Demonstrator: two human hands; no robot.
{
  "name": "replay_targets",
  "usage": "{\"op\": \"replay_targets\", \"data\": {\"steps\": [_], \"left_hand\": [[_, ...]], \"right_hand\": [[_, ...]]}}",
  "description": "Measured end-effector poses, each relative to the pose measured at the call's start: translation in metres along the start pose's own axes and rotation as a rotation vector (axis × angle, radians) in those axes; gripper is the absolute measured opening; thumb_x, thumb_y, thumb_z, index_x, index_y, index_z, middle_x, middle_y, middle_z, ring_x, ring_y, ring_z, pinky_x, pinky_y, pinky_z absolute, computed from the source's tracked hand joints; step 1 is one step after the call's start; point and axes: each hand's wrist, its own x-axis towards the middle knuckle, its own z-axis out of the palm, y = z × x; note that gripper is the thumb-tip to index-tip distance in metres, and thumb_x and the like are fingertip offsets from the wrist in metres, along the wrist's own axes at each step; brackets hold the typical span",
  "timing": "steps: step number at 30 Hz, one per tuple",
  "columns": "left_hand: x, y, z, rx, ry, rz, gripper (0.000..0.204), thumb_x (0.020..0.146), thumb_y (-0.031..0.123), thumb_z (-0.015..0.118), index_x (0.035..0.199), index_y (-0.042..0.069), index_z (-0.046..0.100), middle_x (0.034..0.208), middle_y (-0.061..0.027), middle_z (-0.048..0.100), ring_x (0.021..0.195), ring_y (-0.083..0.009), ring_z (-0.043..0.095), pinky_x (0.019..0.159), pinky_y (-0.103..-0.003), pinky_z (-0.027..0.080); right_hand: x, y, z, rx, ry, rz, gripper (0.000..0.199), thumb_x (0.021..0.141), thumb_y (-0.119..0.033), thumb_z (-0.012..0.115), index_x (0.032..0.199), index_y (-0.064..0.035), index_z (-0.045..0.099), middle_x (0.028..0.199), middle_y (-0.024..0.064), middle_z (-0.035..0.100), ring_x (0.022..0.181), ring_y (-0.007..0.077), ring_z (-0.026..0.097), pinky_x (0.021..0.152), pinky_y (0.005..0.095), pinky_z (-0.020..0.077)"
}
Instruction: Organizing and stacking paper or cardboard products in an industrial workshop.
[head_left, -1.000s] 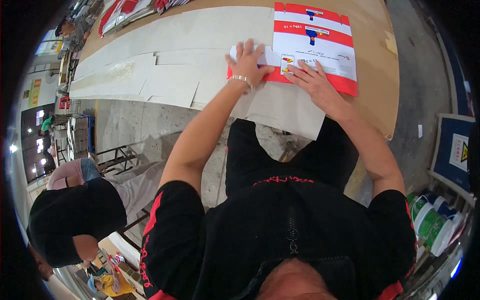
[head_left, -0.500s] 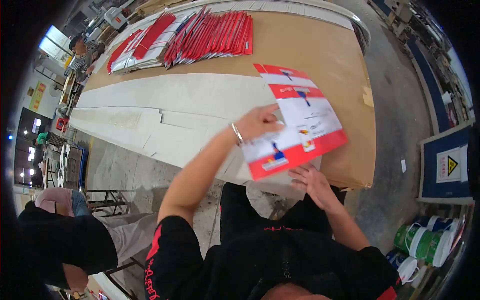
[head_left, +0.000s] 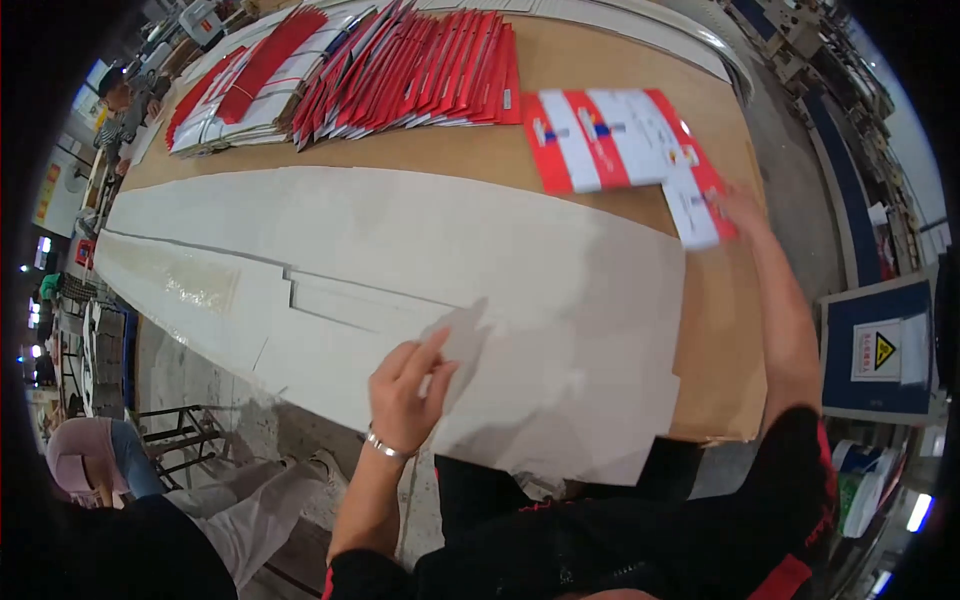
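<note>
A red and white printed cardboard sheet (head_left: 628, 140), folded along its creases, is at the far right of the worktable, partly above the brown surface. At its near right corner my right hand (head_left: 738, 210) grips the red edge, the fingers slightly blurred. My left hand (head_left: 408, 392), with a bracelet at the wrist, hovers over the large pale board sheets (head_left: 560, 330); its fingers are apart and nothing is in them. To the left of the printed sheet stands a long row of similar folded red and white pieces (head_left: 430, 70).
A tied bundle of red and white pieces (head_left: 245, 95) lies at the far left of the brown tabletop (head_left: 720, 400). Another person (head_left: 225, 530) sits close on my left, and one more (head_left: 125, 105) is farther off. A blue panel with a warning sign (head_left: 878, 350) stands at right.
The printed sheet has gone from in front of me to the far right, turned, with my right hand at its corner. My left hand has let go and drawn back toward me.
</note>
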Motion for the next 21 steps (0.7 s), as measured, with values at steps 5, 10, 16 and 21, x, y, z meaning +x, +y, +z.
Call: {"op": "replay_targets", "data": {"steps": [5, 10, 16, 21], "left_hand": [[-0.025, -0.04, -0.001, 0.162, 0.05, -0.111, 0.04, 0.072, 0.001, 0.069, 0.111, 0.003, 0.062, 0.071, -0.0068, 0.058, 0.064, -0.0221, 0.057, 0.059, -0.031, 0.046], [-0.003, -0.013, -0.004, -0.091, 0.242, -0.057, 0.039, 0.071, -0.002, 0.066, 0.11, -0.001, 0.062, 0.074, -0.0093, 0.059, 0.064, -0.0206, 0.057, 0.062, -0.029, 0.047], [-0.008, 0.024, -0.045, -1.044, 0.68, -0.29, 0.048, 0.096, 0.02, 0.049, 0.136, -0.003, 0.037, 0.11, -0.0069, 0.05, 0.089, -0.015, 0.05, 0.076, -0.028, 0.042], [0.031, 0.1, -0.016, -0.993, 0.938, 0.035, 0.037, 0.096, 0.011, 0.044, 0.131, -0.001, 0.041, 0.112, -0.0086, 0.051, 0.088, -0.0149, 0.052, 0.077, -0.03, 0.044]], "right_hand": [[0.206, -0.069, 0.127, 0.195, 0.055, -0.185, 0.04, 0.075, -0.011, 0.068, 0.115, -0.0076, 0.064, 0.085, 0.005, 0.067, 0.069, 0.0125, 0.062, 0.062, 0.0267, 0.0507], [0.243, -0.141, 0.18, 0.127, 0.16, -0.408, 0.049, 0.085, -0.013, 0.062, 0.131, -0.0032, 0.047, 0.098, 0.0072, 0.066, 0.079, 0.0181, 0.061, 0.076, 0.0346, 0.0505], [-0.059, -0.211, 0.202, 0.278, -0.652, -0.697, 0.079, 0.087, -0.037, 0.062, 0.145, -0.004, 0.02, 0.149, 0.016, 0.024, 0.133, 0.0301, 0.034, 0.109, 0.0398, 0.0279], [-0.297, -0.204, 0.171, 0.81, -0.786, -0.823, 0.088, 0.088, -0.038, 0.062, 0.148, -0.0044, 0.007, 0.147, 0.0204, 0.026, 0.134, 0.0252, 0.029, 0.11, 0.0354, 0.0228]]}}
